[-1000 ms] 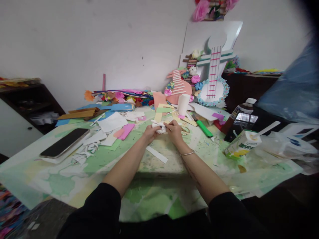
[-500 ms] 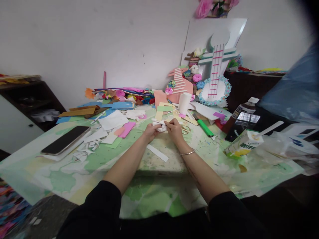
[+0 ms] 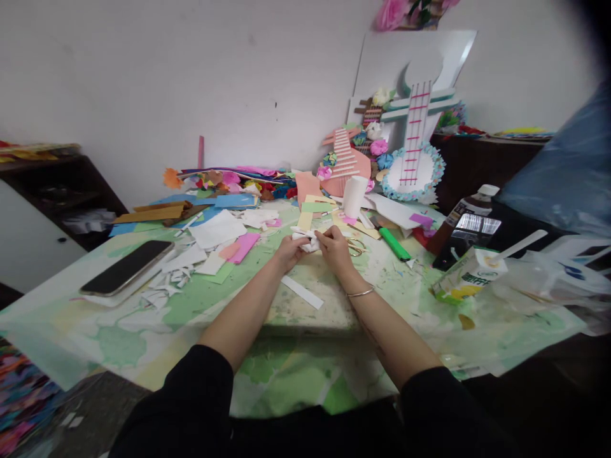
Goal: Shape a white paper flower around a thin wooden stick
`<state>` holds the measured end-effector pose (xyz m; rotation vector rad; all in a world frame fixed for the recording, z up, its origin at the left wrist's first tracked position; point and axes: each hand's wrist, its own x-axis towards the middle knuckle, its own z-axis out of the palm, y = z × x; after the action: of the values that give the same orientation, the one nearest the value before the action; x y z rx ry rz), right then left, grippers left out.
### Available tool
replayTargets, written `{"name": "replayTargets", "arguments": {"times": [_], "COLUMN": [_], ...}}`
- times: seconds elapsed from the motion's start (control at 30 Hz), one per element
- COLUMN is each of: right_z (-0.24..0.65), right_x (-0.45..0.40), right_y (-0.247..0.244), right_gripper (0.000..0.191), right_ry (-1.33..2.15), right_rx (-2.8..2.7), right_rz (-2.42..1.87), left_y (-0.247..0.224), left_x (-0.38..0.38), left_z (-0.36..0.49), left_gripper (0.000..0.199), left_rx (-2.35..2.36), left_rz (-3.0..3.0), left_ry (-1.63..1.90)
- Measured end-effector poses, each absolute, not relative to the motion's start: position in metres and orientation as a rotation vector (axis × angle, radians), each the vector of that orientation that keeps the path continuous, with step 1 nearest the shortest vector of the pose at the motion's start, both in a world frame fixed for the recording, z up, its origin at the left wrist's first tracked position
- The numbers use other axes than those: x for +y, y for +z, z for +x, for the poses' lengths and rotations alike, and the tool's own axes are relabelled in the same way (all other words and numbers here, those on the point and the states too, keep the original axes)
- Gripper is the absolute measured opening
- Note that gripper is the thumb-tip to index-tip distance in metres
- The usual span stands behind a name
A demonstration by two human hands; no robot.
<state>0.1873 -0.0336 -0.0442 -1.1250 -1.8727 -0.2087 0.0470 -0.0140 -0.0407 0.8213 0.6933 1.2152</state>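
Observation:
Between my two hands is a small folded white paper piece [image 3: 305, 240], held just above the table. My left hand [image 3: 288, 253] is closed round its left side. My right hand [image 3: 335, 247] pinches its right edge, thumb and fingers together. Part of the paper is hidden by my fingers. Below my hands a white paper strip [image 3: 302, 292] lies flat. Gold-handled scissors [image 3: 357, 247] rest beside my right hand, their blades hidden. Farther right lies a green-handled cutter [image 3: 394, 244].
A phone [image 3: 128, 267] and white paper scraps [image 3: 165, 280] lie on the left. A white roll [image 3: 354, 196] stands behind my hands, with paper guitar models [image 3: 414, 172] against the wall. On the right are a drink carton [image 3: 470, 275] with a spoon and a dark bottle [image 3: 470, 210].
Both hands keep their hold on the white paper, and their position is almost the same. The whole view has shifted very slightly.

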Motion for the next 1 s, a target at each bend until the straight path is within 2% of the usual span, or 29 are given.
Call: {"name": "replayTargets", "arguments": {"times": [1.0], "right_z": [0.186], "right_x": [-0.036], "right_y": [-0.0452], "right_gripper": [0.032], "right_ry": [-0.237], "right_rx": [-1.85], "right_rz": [-1.142], "left_y": [-0.0404], "left_x": [-0.0143], "left_z": [0.0463], "left_gripper": [0.027], "left_rx": [0.7], "left_rz": [0.828], "left_ry": [1.208]}}
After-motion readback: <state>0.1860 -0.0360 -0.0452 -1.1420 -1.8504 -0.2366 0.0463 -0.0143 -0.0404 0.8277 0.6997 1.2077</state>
